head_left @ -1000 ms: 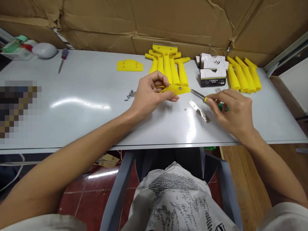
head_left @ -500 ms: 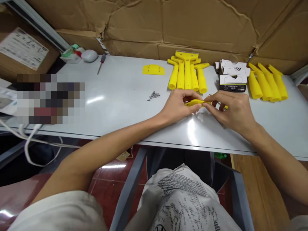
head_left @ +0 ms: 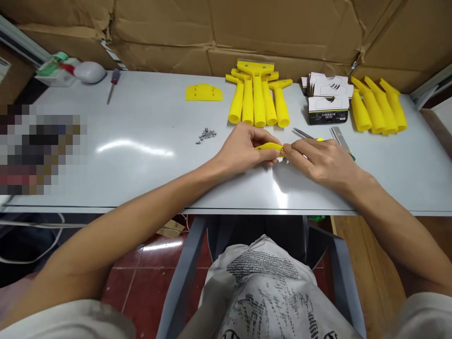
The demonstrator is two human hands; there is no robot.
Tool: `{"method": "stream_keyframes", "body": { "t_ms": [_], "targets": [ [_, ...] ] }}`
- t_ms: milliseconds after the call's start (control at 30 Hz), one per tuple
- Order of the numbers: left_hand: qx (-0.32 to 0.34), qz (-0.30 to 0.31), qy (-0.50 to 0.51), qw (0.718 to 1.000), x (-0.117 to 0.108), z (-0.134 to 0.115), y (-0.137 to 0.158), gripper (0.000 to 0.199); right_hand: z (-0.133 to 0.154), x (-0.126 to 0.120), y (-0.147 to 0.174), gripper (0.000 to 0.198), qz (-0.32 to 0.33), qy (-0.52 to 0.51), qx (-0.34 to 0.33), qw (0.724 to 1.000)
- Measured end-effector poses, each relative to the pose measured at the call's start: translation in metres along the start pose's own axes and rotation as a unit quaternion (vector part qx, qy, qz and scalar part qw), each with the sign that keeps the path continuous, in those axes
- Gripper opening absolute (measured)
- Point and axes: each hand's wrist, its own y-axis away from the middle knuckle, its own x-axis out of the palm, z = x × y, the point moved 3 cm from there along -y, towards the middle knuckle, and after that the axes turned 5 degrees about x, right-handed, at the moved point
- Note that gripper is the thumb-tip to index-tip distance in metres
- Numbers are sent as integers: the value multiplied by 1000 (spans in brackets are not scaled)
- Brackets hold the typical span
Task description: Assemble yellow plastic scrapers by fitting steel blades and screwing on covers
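My left hand (head_left: 243, 146) is closed on a small curved yellow plastic plate (head_left: 266, 147), fingers above and thumb below. My right hand (head_left: 321, 160) is closed in a pinch at the plate's right end. Its fingertips hide whatever tiny piece they hold there. Partly covered by the right hand, a screwdriver with a dark shaft (head_left: 302, 133) and a yellow-green handle points left; I cannot tell whether the hand touches it. Thin metal blades (head_left: 339, 136) lie just beyond that hand. Left of my hands is a small heap of silver screws (head_left: 206, 134).
A similar yellow plate (head_left: 204, 92) lies farther back. Several yellow scrapers (head_left: 259, 94), black-and-white cartons (head_left: 328, 110) and yellow handles (head_left: 379, 106) line the back, below a cardboard wall (head_left: 169, 35). At the left are another screwdriver (head_left: 113, 85) and a white rounded object (head_left: 90, 72).
The view has shifted, so the table items appear farther left and higher. My right hand has flattened slightly and uncovered the metal blades. Both hands remain together at the plate.
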Motion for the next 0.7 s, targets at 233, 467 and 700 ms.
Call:
{"method": "stream_keyframes", "body": {
  "t_ms": [233,467,700],
  "targets": [
    [-4,12,15,1000,2,0,1,14,-5,5,2,36,5,-23,33,999],
    [-9,16,-1,1000,1,-5,1,19,-11,6,3,38,-38,-78,62,994],
    [10,14,-56,998,2,-6,2,13,-8,10,3,33,-26,-71,44,996]
  ]
}}
